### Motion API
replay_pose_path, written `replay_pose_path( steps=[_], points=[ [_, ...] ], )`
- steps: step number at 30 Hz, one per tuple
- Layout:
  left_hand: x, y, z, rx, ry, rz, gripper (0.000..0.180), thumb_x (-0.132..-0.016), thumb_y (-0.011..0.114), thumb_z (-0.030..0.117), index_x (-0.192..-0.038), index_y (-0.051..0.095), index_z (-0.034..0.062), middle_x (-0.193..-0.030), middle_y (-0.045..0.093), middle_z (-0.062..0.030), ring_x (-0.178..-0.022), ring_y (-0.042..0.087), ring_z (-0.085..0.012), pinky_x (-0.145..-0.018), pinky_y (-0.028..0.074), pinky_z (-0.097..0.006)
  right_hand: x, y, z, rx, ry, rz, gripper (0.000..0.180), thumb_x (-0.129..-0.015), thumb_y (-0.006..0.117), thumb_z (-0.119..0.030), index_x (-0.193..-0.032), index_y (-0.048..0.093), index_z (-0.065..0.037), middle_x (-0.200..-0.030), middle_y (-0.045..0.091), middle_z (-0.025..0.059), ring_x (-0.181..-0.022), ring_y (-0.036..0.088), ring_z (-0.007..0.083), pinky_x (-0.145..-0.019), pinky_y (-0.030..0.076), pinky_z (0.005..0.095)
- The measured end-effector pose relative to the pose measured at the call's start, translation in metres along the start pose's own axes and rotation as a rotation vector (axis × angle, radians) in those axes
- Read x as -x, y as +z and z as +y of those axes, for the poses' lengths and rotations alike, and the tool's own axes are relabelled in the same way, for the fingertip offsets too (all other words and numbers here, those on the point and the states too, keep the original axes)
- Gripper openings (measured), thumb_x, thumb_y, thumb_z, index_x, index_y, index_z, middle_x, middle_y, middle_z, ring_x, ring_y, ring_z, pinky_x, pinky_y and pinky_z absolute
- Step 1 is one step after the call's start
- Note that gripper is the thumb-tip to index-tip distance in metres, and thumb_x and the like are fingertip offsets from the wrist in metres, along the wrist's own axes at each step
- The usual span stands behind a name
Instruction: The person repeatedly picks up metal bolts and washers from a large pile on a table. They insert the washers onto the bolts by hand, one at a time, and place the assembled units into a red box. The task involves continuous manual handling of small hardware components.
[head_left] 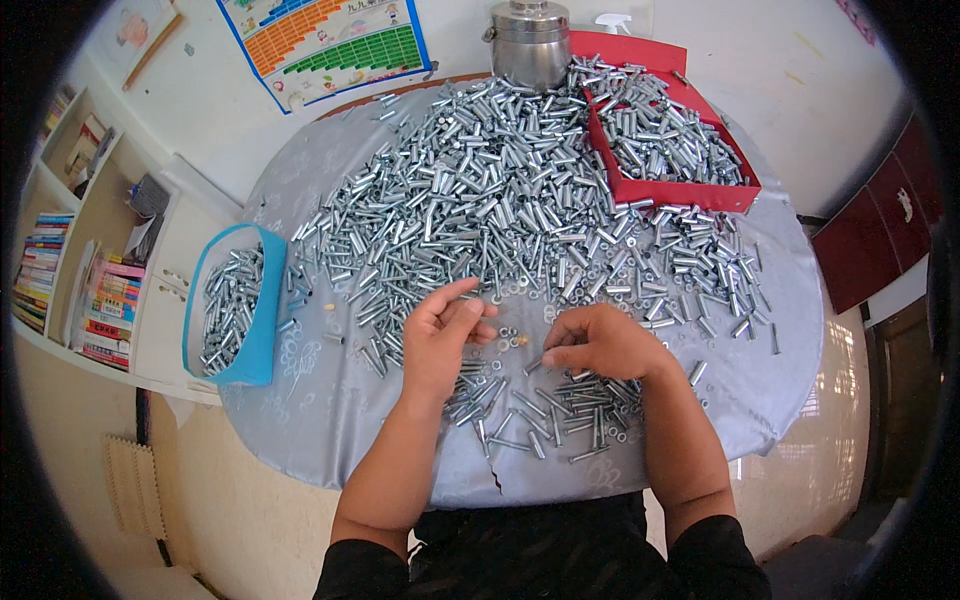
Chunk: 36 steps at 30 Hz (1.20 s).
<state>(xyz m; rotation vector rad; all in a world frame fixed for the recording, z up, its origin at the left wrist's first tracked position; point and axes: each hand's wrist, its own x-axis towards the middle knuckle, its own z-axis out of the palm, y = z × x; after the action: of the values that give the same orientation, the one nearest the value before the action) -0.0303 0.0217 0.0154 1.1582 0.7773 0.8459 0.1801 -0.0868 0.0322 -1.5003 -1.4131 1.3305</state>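
Sleeves (480,200): heaped on bench (330,400). Left hand (440,335) pinches one at 12 o'clock; right hand (600,342) closed on a bolt (532,365). Risk: washers (505,342) likely scatter if nudged.

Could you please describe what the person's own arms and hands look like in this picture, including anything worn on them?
Both forearms are bare up to about the elbow, where dark, black-looking sleeves begin at the lower edge. The left hand and right hand are bare too: no gloves. No rings, watch or bracelets show, though small items would be hard to make out. The arms look broad and sturdy.
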Motion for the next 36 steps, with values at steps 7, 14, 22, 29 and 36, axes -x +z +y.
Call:
replay_pose_path(
  steps=[7, 14, 22, 29, 36],
  points=[
    [-0.003, -0.001, -0.003, 0.029, 0.018, 0.028, 0.028, -0.092, 0.058, 0.011, -0.118, 0.061, -0.0004, -0.091, 0.070, -0.0111, -0.067, 0.064, -0.0130, -0.061, 0.053, -0.027, -0.016, -0.008, -0.002, -0.757, -0.570, 0.713, 0.041, -0.097, 0.055, -0.016, -0.132, 0.048, 0.005, -0.122, 0.061, 0.0190, -0.112, 0.060, 0.0247, -0.096, 0.047, 0.0361],
    [-0.001, 0.000, -0.002, 0.034, -0.014, 0.000, 0.029, -0.092, 0.059, 0.010, -0.118, 0.060, -0.0011, -0.093, 0.070, -0.0114, -0.069, 0.065, -0.0131, -0.064, 0.054, -0.027, -0.020, 0.002, 0.015, -0.526, -0.535, 0.713, 0.036, -0.100, 0.048, -0.014, -0.131, 0.047, 0.005, -0.127, 0.057, 0.0184, -0.118, 0.056, 0.0266, -0.101, 0.045, 0.0383],
    [-0.004, -0.003, -0.009, -0.026, -0.035, -0.055, 0.024, -0.093, 0.060, 0.011, -0.112, 0.064, -0.0007, -0.090, 0.070, -0.0098, -0.069, 0.064, -0.0121, -0.063, 0.054, -0.026, -0.024, 0.009, 0.018, -0.489, -0.277, 0.789, 0.023, -0.097, 0.056, -0.017, -0.101, 0.065, 0.004, -0.083, 0.069, 0.0094, -0.074, 0.066, 0.0158, -0.069, 0.054, 0.0279],
    [0.001, -0.003, -0.012, -0.052, -0.039, -0.136, 0.021, -0.093, 0.060, 0.009, -0.111, 0.064, -0.0013, -0.089, 0.069, -0.0089, -0.069, 0.063, -0.0101, -0.062, 0.053, -0.024, -0.028, 0.007, 0.026, -0.454, -0.252, 0.810, 0.022, -0.097, 0.056, -0.016, -0.098, 0.066, 0.003, -0.076, 0.066, 0.0062, -0.065, 0.061, 0.0126, -0.061, 0.050, 0.0255],
    [0.003, 0.002, -0.013, -0.179, -0.003, -0.158, 0.021, -0.094, 0.057, 0.007, -0.111, 0.064, -0.0004, -0.089, 0.069, -0.0070, -0.064, 0.058, -0.0075, -0.058, 0.049, -0.022, -0.027, 0.007, 0.026, -0.348, -0.238, 0.745, 0.021, -0.096, 0.057, -0.017, -0.097, 0.066, 0.002, -0.076, 0.066, 0.0056, -0.065, 0.061, 0.0112, -0.061, 0.049, 0.0239]
  ],
)
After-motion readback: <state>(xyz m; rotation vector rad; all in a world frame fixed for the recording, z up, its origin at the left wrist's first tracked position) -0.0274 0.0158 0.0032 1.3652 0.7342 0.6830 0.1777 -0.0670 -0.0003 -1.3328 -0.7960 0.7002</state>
